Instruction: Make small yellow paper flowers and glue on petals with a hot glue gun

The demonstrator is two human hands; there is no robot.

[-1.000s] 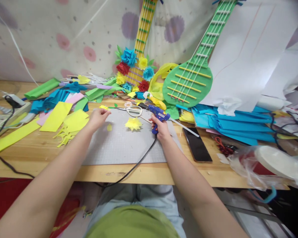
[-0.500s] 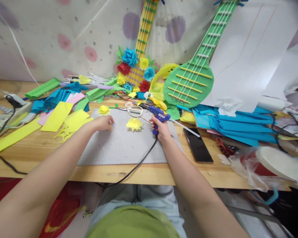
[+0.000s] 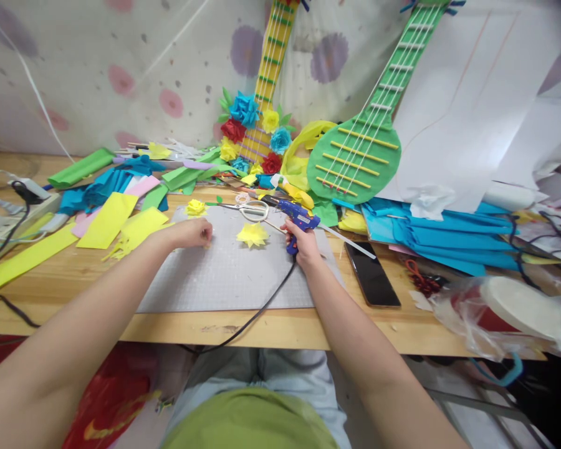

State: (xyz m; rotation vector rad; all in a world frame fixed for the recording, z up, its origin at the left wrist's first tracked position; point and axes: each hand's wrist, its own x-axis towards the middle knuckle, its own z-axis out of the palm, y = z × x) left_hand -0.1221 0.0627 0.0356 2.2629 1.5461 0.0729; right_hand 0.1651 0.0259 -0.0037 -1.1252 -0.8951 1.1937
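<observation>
My right hand (image 3: 300, 240) is wrapped round the handle of a blue hot glue gun (image 3: 299, 216), with a clear glue stick (image 3: 348, 242) poking out of its back end. Over the left part of the grey cutting mat (image 3: 234, 280), my left hand (image 3: 195, 233) has its fingers pinched together; whatever they hold, if anything, is too small to make out. Between the hands a yellow paper flower (image 3: 252, 234) lies on the mat. A smaller yellow paper flower (image 3: 196, 207) sits just beyond my left hand. White-handled scissors (image 3: 255, 211) rest at the mat's far edge.
Yellow paper strips (image 3: 107, 219) and blue crepe paper (image 3: 115, 181) cover the left side. A green paper instrument (image 3: 355, 159) and a yellow flowered one (image 3: 268, 75) lean at the back. Right of the mat lie a phone (image 3: 373, 274) and blue paper (image 3: 439, 234). The gun's black cord (image 3: 262, 312) crosses the mat.
My left hand's fingers have curled inward into a tighter pinch, almost in the same spot. The mat's near left corner has shifted slightly left. My right hand and the glue gun stay put.
</observation>
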